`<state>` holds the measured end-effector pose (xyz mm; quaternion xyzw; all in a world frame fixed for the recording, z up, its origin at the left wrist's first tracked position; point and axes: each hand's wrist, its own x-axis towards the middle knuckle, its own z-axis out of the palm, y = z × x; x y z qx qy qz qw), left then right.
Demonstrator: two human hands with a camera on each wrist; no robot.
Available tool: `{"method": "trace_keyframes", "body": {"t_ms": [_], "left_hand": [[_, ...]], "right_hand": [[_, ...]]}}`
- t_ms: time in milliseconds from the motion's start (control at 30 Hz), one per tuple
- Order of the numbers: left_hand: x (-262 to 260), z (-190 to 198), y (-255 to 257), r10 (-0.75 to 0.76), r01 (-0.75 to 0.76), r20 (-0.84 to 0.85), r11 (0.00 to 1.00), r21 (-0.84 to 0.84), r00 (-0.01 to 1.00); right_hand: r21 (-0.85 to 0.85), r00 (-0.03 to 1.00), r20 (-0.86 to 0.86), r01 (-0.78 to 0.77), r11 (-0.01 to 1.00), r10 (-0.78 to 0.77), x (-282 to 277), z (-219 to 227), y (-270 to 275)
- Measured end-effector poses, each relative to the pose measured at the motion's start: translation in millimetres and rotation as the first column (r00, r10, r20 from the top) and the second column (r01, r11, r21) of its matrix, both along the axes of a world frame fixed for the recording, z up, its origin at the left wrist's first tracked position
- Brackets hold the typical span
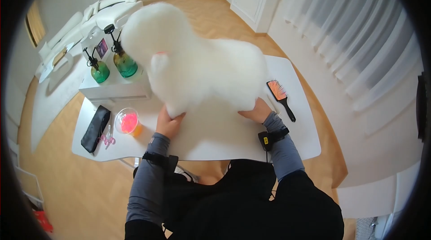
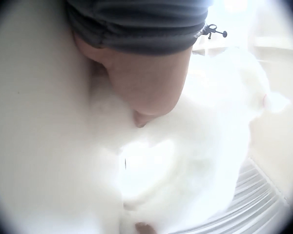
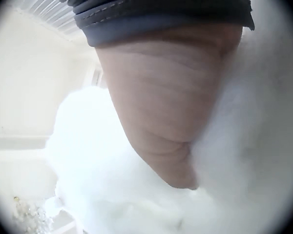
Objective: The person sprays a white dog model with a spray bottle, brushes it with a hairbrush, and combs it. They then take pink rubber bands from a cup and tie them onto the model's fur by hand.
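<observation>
A fluffy white dog-shaped figure (image 1: 211, 67) stands on a white table (image 1: 206, 143), its head toward the left and a small red band by the head. The left hand (image 1: 169, 122) grips the lower front leg, thumb across the near side and fingers hidden in or behind the fur. At the lower rear leg, the right hand (image 1: 259, 111) holds on in the same manner. Both wrist views show a hand close up, the left (image 2: 141, 83) and the right (image 3: 161, 102), against bright white fur, with most fingers out of sight.
Right of the figure lies a paddle brush (image 1: 279, 92). On the left are a black pouch (image 1: 95, 128), pink-handled scissors (image 1: 107, 139), a clear cup with pink contents (image 1: 128, 122), and two green spray bottles (image 1: 99, 72) (image 1: 125, 64) on a white box (image 1: 116, 89).
</observation>
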<state>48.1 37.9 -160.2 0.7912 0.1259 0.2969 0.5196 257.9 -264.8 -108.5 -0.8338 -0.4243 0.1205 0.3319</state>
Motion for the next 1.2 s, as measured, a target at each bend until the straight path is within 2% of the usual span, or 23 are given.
{"method": "trace_keyframes", "body": {"t_ms": [33,133,200,233,300,333,400,433,500,533,567,633,767,833,867,1000,1067,1100,1167,1200], "left_hand": [[2,-4,3,-0.006,0.006,-0.010,1.000,0.014,1.000],[6,-11,9,0.011,-0.011,-0.005,0.998,0.060,1.000],[3,-4,3,0.106,-0.105,-0.025,0.994,0.041,0.994],[0,-5,2,0.105,-0.103,-0.032,0.993,0.057,0.994],[-5,-4,2,0.234,-0.235,0.024,0.964,0.124,0.972],[-11,-5,0,0.235,-0.236,0.022,0.961,0.144,0.972],[-23,14,-22,0.437,-0.508,0.294,0.827,0.240,0.850],[-27,22,-28,0.435,-0.505,0.283,0.823,0.261,0.855],[-33,42,-44,0.166,-0.214,0.270,0.963,0.161,0.949],[-27,73,-63,-0.031,0.009,0.214,0.995,0.099,0.976],[-22,99,-80,-0.090,0.067,0.132,0.984,0.166,0.987],[-6,127,-88,-0.251,0.254,-0.053,0.905,0.342,0.966],[29,128,-80,-0.176,0.189,-0.069,0.913,0.363,0.982],[42,106,-60,-0.078,0.113,-0.184,0.975,0.189,0.980],[46,95,-53,-0.112,0.131,-0.174,0.986,0.099,0.978],[42,72,-48,-0.039,0.063,-0.265,0.995,0.080,0.963],[35,55,-43,0.038,0.016,-0.363,0.990,0.143,0.931],[30,46,-42,0.043,0.010,-0.363,0.990,0.144,0.931],[17,24,-38,-0.045,0.012,-0.438,0.997,-0.078,0.898],[11,17,-37,-0.097,0.081,-0.391,0.995,-0.057,0.915]], "right_hand": [[0.064,1.000,-0.003,0.011,0.998,-0.010,3,-8,1],[0.068,1.000,-0.013,0.004,0.998,-0.003,5,-14,4],[0.065,1.000,-0.022,0.006,0.998,-0.004,8,-22,6],[0.043,1.000,-0.018,-0.004,0.999,0.005,9,-26,7],[0.105,1.000,-0.017,-0.012,0.994,0.014,12,-34,6],[0.149,1.000,-0.013,-0.019,0.989,0.021,15,-38,7],[0.132,1.000,-0.002,-0.006,0.991,0.006,15,-37,7],[0.097,1.000,0.013,0.011,0.995,-0.012,12,-37,7],[0.121,0.999,-0.034,0.008,0.993,-0.003,7,-28,4],[0.133,0.999,-0.050,0.001,0.991,0.006,6,-24,3],[0.135,0.998,-0.058,-0.004,0.991,0.012,5,-24,2],[0.093,0.999,-0.052,-0.001,0.996,0.005,6,-21,4],[0.115,0.998,-0.059,0.000,0.993,0.007,7,-26,2],[0.162,0.999,-0.051,-0.008,0.987,0.016,9,-32,2],[0.168,0.998,-0.054,-0.007,0.986,0.016,8,-31,2],[0.170,0.997,-0.072,0.009,0.985,0.003,3,-28,3],[0.174,0.997,-0.070,-0.001,0.985,0.013,5,-28,3],[0.198,0.998,-0.056,0.004,0.980,0.008,5,-31,3],[0.223,0.999,-0.046,0.002,0.975,0.008,4,-32,3],[0.208,0.999,-0.054,0.012,0.978,-0.001,3,-30,2]]}}
